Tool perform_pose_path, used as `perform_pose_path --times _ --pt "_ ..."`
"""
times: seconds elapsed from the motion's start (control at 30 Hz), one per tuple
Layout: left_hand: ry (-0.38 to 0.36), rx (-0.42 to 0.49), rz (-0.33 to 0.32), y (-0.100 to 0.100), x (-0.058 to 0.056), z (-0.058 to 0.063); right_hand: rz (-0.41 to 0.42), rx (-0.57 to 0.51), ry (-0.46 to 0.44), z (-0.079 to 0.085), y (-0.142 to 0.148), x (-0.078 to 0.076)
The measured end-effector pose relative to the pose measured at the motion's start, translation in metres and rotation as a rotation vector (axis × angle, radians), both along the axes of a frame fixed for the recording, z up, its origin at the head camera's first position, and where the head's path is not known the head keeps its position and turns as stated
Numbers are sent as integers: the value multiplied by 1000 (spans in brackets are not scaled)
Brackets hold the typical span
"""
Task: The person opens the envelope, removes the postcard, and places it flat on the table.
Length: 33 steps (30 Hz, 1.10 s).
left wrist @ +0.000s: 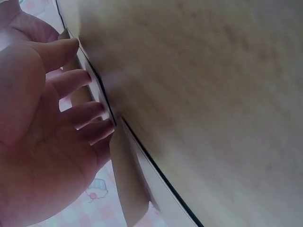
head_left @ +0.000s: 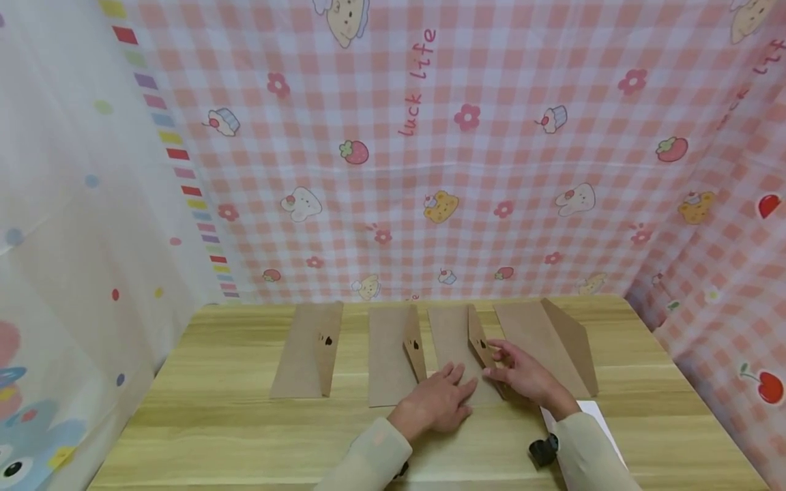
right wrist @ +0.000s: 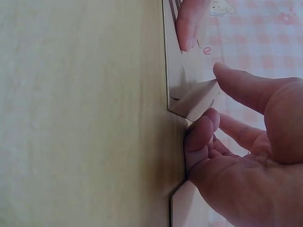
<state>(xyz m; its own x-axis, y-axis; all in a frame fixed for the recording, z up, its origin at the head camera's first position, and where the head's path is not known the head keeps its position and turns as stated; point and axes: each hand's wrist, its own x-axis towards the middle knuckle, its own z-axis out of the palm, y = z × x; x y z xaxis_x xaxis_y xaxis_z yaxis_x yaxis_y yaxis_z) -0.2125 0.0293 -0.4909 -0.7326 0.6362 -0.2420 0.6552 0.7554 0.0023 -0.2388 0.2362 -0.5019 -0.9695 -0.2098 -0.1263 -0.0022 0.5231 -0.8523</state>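
4 brown paper envelopes lay in a row on the wooden counter (head_left: 209, 423). The 3rd envelope (head_left: 448, 334), counting from the left, was the one under the person's 2 hands. It lay flat, and its flap (head_left: 477, 341) stood up on the right side, with a small dark mark on it.

The left hand (head_left: 436, 401) rested on the low end of that envelope. Its grip was flat, with the fingers spread apart. The right hand (head_left: 528, 372) was at the flap. The thumb and fingers of its grip were bent and a little apart, with the flap by them, and the thumb touched its edge. I could not tell if they squeezed it.

The 1st envelope (head_left: 301, 341) and the 2nd envelope (head_left: 387, 354) were to the left, with dark marks on their flaps too. The 4th envelope (head_left: 534, 334) was to the right, with its flap folded out. A white sheet (head_left: 589, 407) was partly hidden by the right sleeve (head_left: 589, 450). Behind the counter hung a pink checked cloth (head_left: 393, 184).
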Motion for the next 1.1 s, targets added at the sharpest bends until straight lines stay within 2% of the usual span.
perform_pose_path --times 0.23,0.67,1.1 --pt "-15 -9 0 0 0 -1 22 -10 -15 -2 1 -1" --pt "-15 -16 0 2 -2 1 9 -31 -43 0 4 -2" --pt "-27 -5 -4 2 -1 0 8 -98 -67 -2 6 -2"
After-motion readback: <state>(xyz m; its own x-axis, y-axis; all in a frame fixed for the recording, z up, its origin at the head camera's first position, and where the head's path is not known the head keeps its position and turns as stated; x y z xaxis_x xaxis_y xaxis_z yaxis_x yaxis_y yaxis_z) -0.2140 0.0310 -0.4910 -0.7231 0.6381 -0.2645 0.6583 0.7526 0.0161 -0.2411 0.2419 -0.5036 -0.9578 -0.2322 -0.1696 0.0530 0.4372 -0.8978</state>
